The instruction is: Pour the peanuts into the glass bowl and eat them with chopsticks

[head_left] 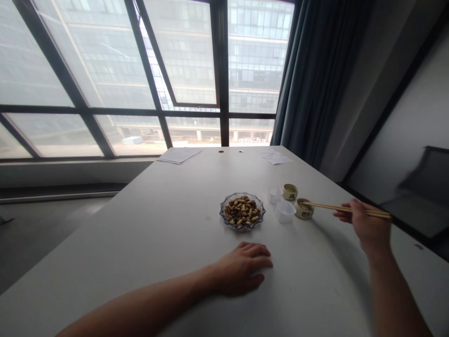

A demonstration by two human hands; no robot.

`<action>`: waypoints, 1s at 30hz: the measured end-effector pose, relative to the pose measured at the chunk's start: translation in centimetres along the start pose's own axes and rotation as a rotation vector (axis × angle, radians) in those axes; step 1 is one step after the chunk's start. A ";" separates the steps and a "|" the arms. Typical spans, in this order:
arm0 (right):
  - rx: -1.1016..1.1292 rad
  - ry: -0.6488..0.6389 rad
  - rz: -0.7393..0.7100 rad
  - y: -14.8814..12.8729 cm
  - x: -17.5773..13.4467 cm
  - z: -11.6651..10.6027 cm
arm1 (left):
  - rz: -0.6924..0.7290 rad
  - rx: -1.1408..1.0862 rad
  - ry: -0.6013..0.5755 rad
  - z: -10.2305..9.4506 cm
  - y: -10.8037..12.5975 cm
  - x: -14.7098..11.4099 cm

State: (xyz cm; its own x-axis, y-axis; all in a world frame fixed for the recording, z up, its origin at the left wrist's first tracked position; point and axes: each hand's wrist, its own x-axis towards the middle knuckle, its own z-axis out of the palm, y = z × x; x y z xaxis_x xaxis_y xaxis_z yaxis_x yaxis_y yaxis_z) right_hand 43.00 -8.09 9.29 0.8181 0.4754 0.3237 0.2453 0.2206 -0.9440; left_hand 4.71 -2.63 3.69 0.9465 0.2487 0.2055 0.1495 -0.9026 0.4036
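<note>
My right hand [368, 224] is closed around a pair of wooden chopsticks [336, 207]. Their tips reach the mouth of the nearer small ceramic cup [304, 213], which bears a dark character; whether anything is pinched between the tips is too small to tell. Palm down on the table, my left hand [245, 267] rests with its fingers stretched out and nothing in it. Just beyond it stands a scalloped glass bowl [224, 220] filled with peanuts in the shell [244, 206] and smaller dark pieces.
Left of the cups are two translucent plastic containers [285, 214], with a second ceramic cup [290, 192] behind. Papers [180, 155] lie at the far left of the white table [168, 224], and more papers [276, 157] at the far right. Windows and a dark curtain [315, 79] stand beyond.
</note>
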 end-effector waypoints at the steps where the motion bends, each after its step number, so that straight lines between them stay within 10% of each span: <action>1: 0.004 -0.012 -0.016 0.1 0.0 0.1 | 0.000 -0.001 0.001 0.0 0.0 0.0; 30: -0.043 -0.051 -0.130 -0.8 -1.0 0.8 | 0.003 -0.019 -0.002 -0.2 0.1 0.0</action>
State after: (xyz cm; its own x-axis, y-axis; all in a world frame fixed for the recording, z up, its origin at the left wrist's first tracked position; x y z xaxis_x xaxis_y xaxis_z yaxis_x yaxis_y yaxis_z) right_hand 41.51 -8.05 9.78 0.7505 0.4883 0.4453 0.3703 0.2474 -0.8954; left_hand 4.70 -2.67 3.88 0.9474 0.2452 0.2054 0.1411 -0.8967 0.4196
